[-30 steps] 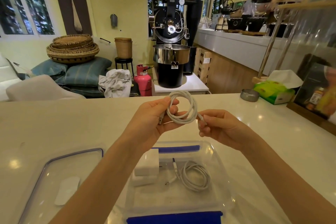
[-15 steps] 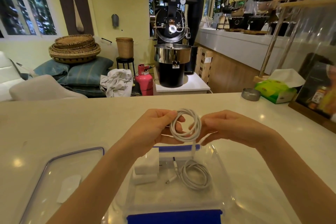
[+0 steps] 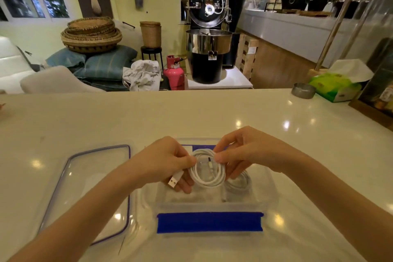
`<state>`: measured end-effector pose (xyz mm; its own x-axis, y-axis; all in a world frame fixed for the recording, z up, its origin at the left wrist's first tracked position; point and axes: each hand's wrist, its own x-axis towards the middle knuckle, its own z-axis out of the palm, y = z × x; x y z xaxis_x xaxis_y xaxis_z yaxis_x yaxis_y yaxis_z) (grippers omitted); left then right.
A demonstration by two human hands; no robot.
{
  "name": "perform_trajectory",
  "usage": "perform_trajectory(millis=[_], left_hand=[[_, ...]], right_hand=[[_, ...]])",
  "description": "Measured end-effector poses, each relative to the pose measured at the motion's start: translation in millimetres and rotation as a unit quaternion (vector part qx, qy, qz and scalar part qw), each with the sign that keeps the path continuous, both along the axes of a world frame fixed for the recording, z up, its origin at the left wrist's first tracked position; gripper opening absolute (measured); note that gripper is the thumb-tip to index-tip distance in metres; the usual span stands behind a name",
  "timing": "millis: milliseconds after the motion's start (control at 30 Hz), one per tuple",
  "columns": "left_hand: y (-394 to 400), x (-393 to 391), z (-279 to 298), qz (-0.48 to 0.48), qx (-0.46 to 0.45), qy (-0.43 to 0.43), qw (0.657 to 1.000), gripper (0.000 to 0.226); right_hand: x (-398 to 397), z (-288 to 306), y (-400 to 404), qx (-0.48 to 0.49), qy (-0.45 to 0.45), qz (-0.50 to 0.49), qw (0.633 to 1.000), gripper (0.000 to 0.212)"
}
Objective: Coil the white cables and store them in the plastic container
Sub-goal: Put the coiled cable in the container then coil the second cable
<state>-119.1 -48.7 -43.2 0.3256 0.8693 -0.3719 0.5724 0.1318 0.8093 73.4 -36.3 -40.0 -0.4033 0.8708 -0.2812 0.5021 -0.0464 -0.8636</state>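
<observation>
While both my hands hover over the clear plastic container [image 3: 268,185], they pinch one coiled white USB cable [image 3: 207,173] between them. My left hand [image 3: 164,160] grips the coil's left side with thumb and fingers closed on it; the USB-A plug [image 3: 175,179] sticks out below my fingers, pointing down-left. My right hand [image 3: 244,151] clamps the coil's right side, thumb on top, fingers curled under. Coil is roughly round, several loops, held just above the container's open top, not resting on its floor as far as I can tell. A small connector end [image 3: 210,164] shows inside the loop.

Second coiled white cable [image 3: 238,184] already lies inside the container, right half, partly hidden by my right fingers and the held coil. Container has blue latch strips: near one [image 3: 210,222] toward me, far one [image 3: 203,148] mostly behind my hands. Clear lid with blue rim [image 3: 89,193] lies flat on the white countertop [image 3: 191,117], just beside the container on the left.

Far right on the counter: small metal dish [image 3: 303,91] and green tissue box [image 3: 335,87], well apart from the container. Behind the counter stands a black coffee roaster [image 3: 209,27].
</observation>
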Motion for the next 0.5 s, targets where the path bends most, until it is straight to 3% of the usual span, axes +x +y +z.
perform_trajectory(millis=[200,333,500], left_hand=[[-5,-2,-12,-0.086,0.059,0.208,0.973,0.024],[-7,1,-15,-0.112,0.104,0.269,0.951,0.027],[-7,6,-25,-0.119,0.158,0.325,0.925,0.020]], right_hand=[[-15,-13,-6,-0.023,-0.064,0.027,0.997,0.013],[-22,-19,-8,-0.019,-0.094,0.026,0.995,0.009],[-31,-31,-10,0.057,-0.166,0.035,0.984,0.014]])
